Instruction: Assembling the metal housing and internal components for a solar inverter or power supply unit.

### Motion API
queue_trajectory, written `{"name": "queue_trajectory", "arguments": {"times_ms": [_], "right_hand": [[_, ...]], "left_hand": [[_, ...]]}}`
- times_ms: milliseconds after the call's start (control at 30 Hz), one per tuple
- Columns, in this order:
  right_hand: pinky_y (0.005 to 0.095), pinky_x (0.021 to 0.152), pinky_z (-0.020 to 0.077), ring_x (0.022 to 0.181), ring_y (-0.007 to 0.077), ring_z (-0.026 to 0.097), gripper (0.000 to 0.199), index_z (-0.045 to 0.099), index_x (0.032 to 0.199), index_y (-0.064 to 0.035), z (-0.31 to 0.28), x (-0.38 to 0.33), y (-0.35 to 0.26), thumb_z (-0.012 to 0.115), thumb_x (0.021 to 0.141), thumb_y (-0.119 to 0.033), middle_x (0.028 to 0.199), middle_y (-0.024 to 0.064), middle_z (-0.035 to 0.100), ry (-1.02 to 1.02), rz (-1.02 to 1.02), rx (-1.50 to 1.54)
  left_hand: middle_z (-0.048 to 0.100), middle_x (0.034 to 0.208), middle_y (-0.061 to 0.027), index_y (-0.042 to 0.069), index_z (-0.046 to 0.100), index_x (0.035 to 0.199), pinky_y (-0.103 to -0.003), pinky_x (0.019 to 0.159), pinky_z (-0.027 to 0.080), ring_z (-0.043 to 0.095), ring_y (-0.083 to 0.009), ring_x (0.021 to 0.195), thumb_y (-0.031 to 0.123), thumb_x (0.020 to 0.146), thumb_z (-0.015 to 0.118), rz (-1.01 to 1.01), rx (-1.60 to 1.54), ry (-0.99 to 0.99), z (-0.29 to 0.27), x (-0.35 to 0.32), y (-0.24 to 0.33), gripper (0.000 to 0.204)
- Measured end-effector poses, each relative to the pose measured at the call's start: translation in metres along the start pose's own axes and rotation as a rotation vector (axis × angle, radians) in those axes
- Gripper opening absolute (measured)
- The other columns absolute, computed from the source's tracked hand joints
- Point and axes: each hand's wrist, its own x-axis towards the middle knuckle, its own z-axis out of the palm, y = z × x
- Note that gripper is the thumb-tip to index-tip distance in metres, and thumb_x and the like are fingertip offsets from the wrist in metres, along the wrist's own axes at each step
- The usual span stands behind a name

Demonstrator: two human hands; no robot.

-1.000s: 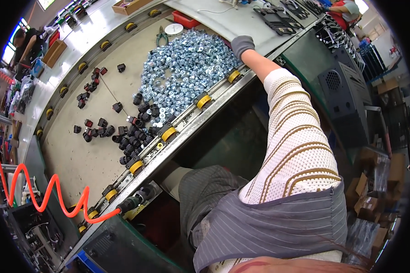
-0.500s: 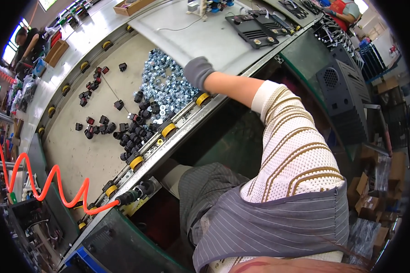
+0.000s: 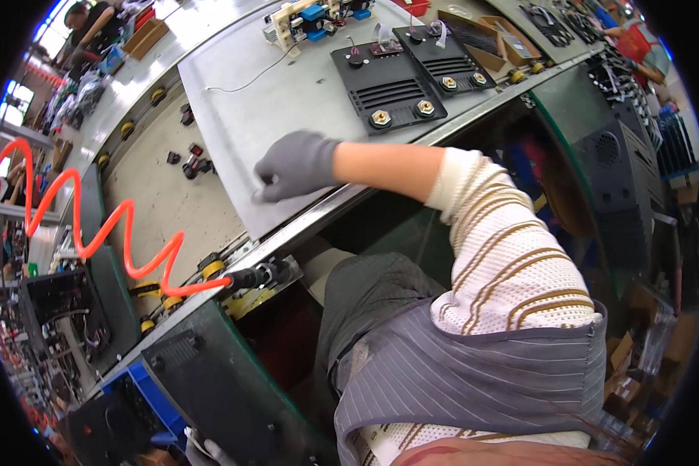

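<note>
I see my right hand point(image 3: 297, 165), in a grey glove, lying on the near-left corner of a grey metal plate point(image 3: 287, 101) on the bench. The fingers point(image 3: 268, 186) are curled down at the plate's left edge, pressed together. They may pinch something small there, but I cannot tell from this view. The forearm runs out from a cream sleeve with brown stripes point(image 3: 505, 248).

My left hand is hard to make out. A white-gloved shape point(image 3: 202, 449) shows at the bottom edge, beside a dark green panel point(image 3: 225, 373), and I cannot tell its grip.

On the plate, beyond the hand, lie two black vented panels with brass studs point(image 3: 388, 81), one beside the other. Past them, at the plate's far end, sits a circuit board with blue parts point(image 3: 312, 17). A thin wire point(image 3: 245, 81) trails across the plate below the board.

Left of the plate, on the beige belt point(image 3: 171, 210), lie a few small black parts point(image 3: 190, 161), well apart from the hand. An orange coiled hose point(image 3: 93, 233) loops across the left side to a tool point(image 3: 252, 277) at the bench's front rail. Yellow rollers point(image 3: 210, 269) stand along that rail.
</note>
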Motion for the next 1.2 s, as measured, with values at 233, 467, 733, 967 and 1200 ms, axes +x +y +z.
{"name": "queue_trajectory", "arguments": {"times_ms": [233,467,733,967,1200], "right_hand": [[0.0381,0.078,0.0498,0.087,0.0268,0.066,0.047,0.062,0.112,-0.0136,-0.053,-0.061,0.109,0.053,0.086,-0.052,0.093,0.0131,0.068,0.577,0.418,-0.152],[0.0427,0.087,0.0454,0.097,0.0366,0.062,0.055,0.056,0.115,-0.0022,-0.015,-0.063,0.164,0.050,0.088,-0.050,0.102,0.0227,0.064,0.376,0.519,-0.092],[0.0446,0.085,0.0454,0.096,0.0389,0.061,0.047,0.049,0.124,-0.0013,0.037,0.014,0.074,0.052,0.090,-0.034,0.101,0.0255,0.063,0.219,0.205,0.077],[0.0347,0.072,0.0489,0.077,0.0270,0.063,0.041,0.050,0.118,0.0022,0.055,0.073,-0.008,0.052,0.089,-0.026,0.089,0.0182,0.064,0.088,0.121,0.471],[0.0223,0.055,0.0436,0.067,0.0063,0.055,0.030,0.054,0.113,-0.0146,0.079,0.126,-0.052,0.051,0.091,-0.036,0.082,-0.0024,0.059,-0.030,-0.153,0.502]], "left_hand": [[0.058,0.113,-0.0140,-0.005,0.052,0.117,-0.032,0.092,0.041,0.055,-0.0229,0.103,0.018,0.093,0.049,-0.012,0.063,0.012,-0.003,-0.001,-0.003,0.033],[0.058,0.101,-0.0127,-0.004,0.056,0.110,-0.032,0.086,0.043,0.057,-0.0229,0.095,0.008,0.088,0.049,0.034,0.167,-0.004,-0.013,0.004,-0.006,0.026],[0.060,0.097,-0.0130,-0.002,0.058,0.109,-0.032,0.082,0.045,0.059,-0.0241,0.090,0.010,0.085,0.054,0.071,0.130,-0.023,-0.008,0.009,-0.001,0.027],[0.058,0.090,-0.0124,0.001,0.060,0.108,-0.031,0.073,0.046,0.057,-0.0236,0.080,0.008,0.083,0.056,0.084,0.159,0.030,-0.008,0.006,-0.005,0.027],[0.053,0.080,-0.0084,0.004,0.061,0.107,-0.031,0.063,0.044,0.053,-0.0195,0.066,0.010,0.081,0.060,0.091,0.153,0.017,-0.017,0.004,-0.007,0.027]]}}
